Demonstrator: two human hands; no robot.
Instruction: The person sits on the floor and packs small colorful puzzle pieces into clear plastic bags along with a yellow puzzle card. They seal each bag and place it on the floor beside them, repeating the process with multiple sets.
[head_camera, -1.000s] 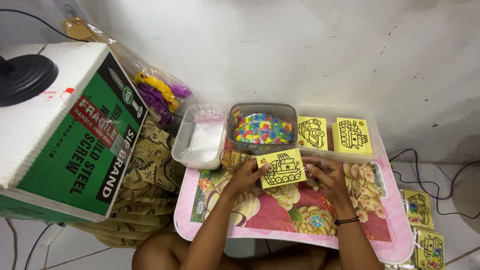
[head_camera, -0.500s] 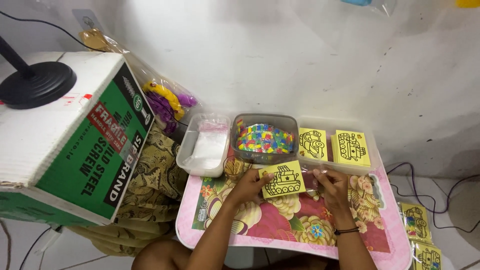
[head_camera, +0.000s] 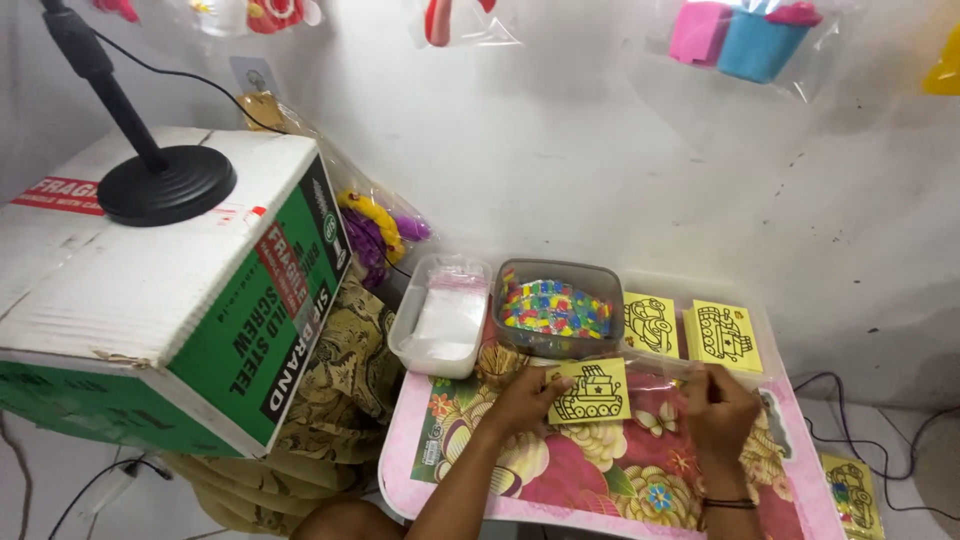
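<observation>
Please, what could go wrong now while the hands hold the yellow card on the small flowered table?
The left hand pinches the yellow card only by one edge, so it may bend or slip. The right hand seems to tug a clear sleeve; it could tear. The tub of coloured pieces sits just behind the hands, so a sudden push might tip it.

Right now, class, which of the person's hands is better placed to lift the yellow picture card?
Left, probably. The left hand already pinches the yellow card at its edge; the right hand sits beside it.
</observation>
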